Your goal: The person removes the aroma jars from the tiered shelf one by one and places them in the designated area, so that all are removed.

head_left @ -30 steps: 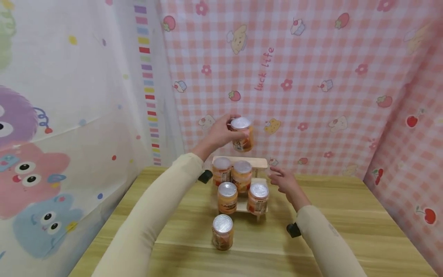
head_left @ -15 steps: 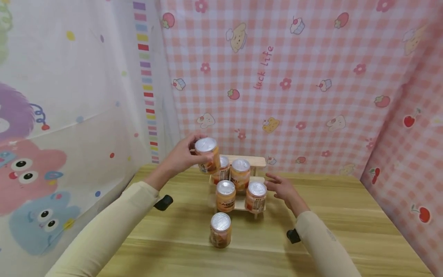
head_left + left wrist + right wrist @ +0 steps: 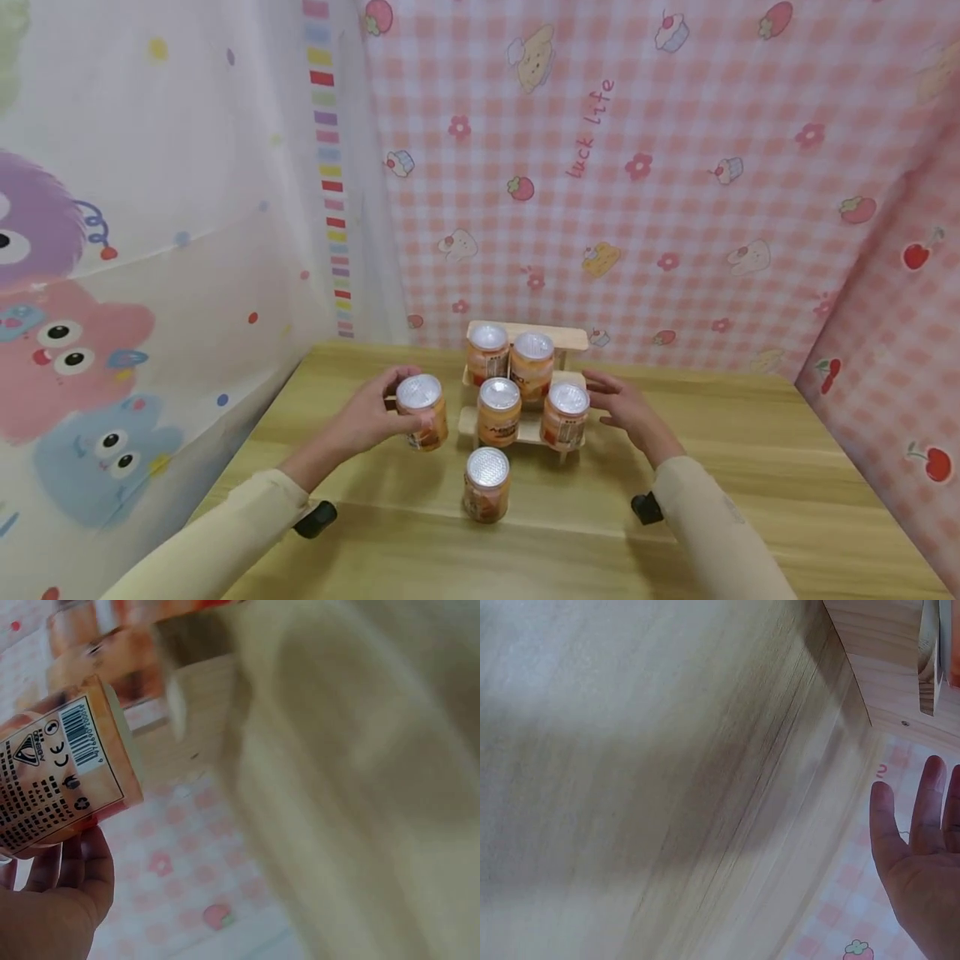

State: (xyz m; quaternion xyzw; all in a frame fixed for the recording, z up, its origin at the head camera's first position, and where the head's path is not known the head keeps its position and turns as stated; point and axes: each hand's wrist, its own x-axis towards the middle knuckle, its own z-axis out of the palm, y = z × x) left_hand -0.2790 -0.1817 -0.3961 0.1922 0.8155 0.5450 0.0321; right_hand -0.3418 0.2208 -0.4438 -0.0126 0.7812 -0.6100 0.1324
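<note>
My left hand (image 3: 367, 418) grips an orange-labelled can (image 3: 423, 421) with a silver lid, to the left of a small wooden stepped rack (image 3: 573, 337). Its barcode side shows in the left wrist view, with my fingers (image 3: 96, 870) wrapped beneath it. Whether the can touches the table cannot be made out. At the rack's right side, my right hand (image 3: 626, 410) has its fingers spread and holds nothing; the nearest can (image 3: 564, 427) stands on the lowest step. Several similar cans occupy the rack, among them a front-left can (image 3: 498, 423) and a middle can (image 3: 532, 371).
Another can (image 3: 486, 496) stands upright on the wood-grain table (image 3: 555, 542), in front of the rack. A pink checked cloth (image 3: 570, 208) hangs behind the table, and a white cartoon-print cloth (image 3: 225, 150) hangs at the left.
My left hand has brought its can from above the rack's top down and leftward, to beside the rack. My right hand stays by the rack's right side.
</note>
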